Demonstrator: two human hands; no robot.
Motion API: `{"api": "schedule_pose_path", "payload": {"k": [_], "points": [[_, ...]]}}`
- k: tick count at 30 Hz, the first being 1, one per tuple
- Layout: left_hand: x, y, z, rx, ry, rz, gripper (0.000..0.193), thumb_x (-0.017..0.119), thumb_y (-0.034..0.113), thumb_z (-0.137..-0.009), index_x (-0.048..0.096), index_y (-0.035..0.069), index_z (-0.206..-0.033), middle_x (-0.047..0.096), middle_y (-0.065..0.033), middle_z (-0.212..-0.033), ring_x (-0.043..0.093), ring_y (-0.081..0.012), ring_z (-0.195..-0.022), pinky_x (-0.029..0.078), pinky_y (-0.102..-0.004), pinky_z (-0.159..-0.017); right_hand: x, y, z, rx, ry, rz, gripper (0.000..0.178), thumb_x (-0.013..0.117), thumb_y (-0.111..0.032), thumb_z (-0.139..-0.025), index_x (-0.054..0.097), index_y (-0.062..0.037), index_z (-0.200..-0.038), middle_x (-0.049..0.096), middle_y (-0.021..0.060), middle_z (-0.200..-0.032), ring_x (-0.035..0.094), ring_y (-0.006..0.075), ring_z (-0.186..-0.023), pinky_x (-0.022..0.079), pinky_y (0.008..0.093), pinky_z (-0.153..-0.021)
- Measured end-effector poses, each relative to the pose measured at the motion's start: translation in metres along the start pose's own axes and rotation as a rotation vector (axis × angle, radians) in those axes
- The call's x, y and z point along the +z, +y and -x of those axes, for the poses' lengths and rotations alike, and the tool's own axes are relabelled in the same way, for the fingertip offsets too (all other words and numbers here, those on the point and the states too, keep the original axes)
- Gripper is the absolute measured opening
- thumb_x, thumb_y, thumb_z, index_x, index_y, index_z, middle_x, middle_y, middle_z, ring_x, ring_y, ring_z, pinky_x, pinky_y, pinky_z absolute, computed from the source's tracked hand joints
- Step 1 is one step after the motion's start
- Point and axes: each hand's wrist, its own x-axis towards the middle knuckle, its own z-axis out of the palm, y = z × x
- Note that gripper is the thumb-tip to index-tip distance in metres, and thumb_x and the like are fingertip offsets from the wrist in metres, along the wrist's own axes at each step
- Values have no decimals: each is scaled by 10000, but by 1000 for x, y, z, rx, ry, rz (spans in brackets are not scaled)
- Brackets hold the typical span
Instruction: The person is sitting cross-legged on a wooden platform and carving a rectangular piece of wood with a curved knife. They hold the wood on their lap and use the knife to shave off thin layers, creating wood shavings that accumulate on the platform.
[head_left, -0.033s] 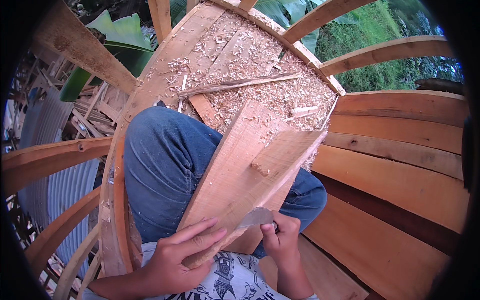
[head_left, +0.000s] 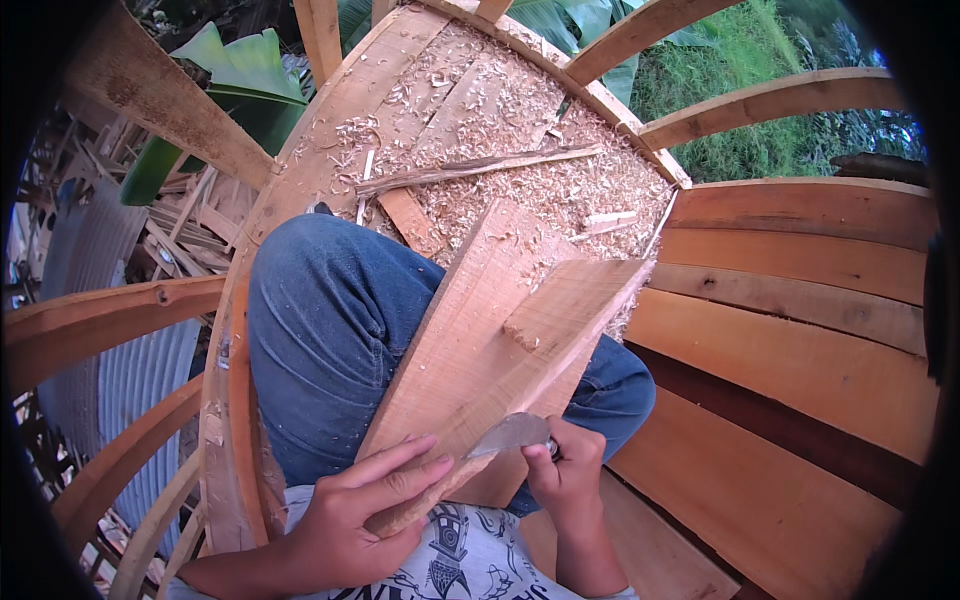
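A short wooden plank (head_left: 575, 300) slants up from my lap, tipped on its edge. Around its near end my left hand (head_left: 352, 515) is closed, fingers lying along the face and the thumb side below. My right hand (head_left: 570, 470) grips a knife (head_left: 513, 432) with a broad, grey blade; its handle is mostly hidden in the fist. The blade rests against the plank's right edge, just right of my left fingertips. Under the plank, a wider board (head_left: 455, 315) lies across my legs between the knees.
Curled wood shavings (head_left: 520, 100) cover the planked floor ahead, with a long split stick (head_left: 480, 170) on them. Curved wooden ribs (head_left: 110, 325) rise at the left, and a plank wall (head_left: 780, 340) stands at the right. Corrugated metal sheets (head_left: 145, 370) lie outside on the left.
The knife and my right hand have shifted very slightly along the plank's edge. My left hand and the plank look the same.
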Motion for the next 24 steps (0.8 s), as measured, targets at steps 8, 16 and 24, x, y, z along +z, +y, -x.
{"api": "schedule_pose_path", "payload": {"k": [8,16,24], "points": [[1,5,0,-25,3,1,527,692,-26,-747,579,-35,-1262,526,-245,-1338,538,-319,-1239,419,-363,-1023,-3,31,-21,-67,250,132,625,655,-573,-821,458,-20,-606,381,122,-501,409,294,-444,345,359,-427],[2,1,0,2,20,-35,521,673,-41,-765,591,20,-1276,517,-254,-1340,569,-313,-1203,472,-330,-966,-41,86,-35,225,525,-77,532,554,-388,-962,457,17,-632,344,97,-512,325,89,-532,293,328,-442],[8,4,-1,-85,-16,-58,541,698,-34,-733,575,-47,-1259,519,-259,-1340,516,-319,-1257,403,-368,-1033,-12,-2,4,31,-18,-45,482,721,-416,-805,520,-20,-616,477,141,-510,523,304,-441,400,365,-428]]}}
